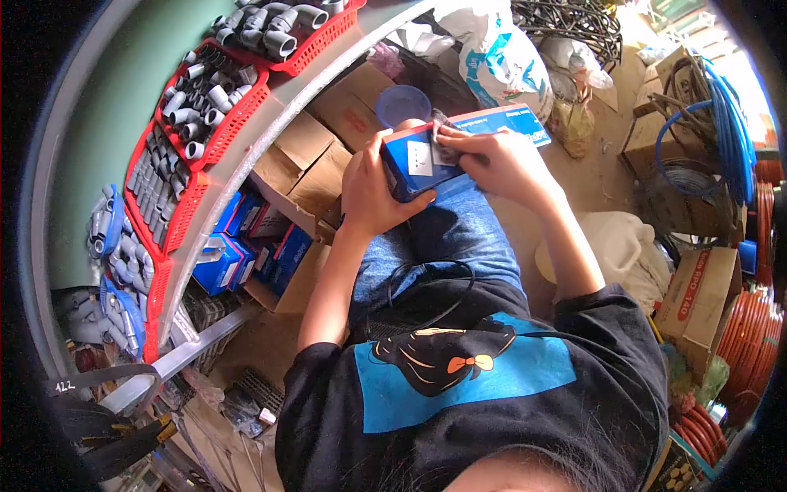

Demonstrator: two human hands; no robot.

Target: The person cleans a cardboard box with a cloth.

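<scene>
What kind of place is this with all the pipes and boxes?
Probably a hardware or plumbing supply storeroom. Red baskets on a shelf hold grey pipe fittings, coils of blue hose and red hose sit at the side, and cardboard boxes are stacked about.

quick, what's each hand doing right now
Left hand: closed around the side of the blue box, holding it.
Right hand: fingers pressed on the box's top, by the open flap.

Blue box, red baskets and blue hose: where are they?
blue box (418, 168), head view, its white-labelled end.
red baskets (238, 115), head view, one basket's rim.
blue hose (730, 123), head view, the coil's side.
</scene>
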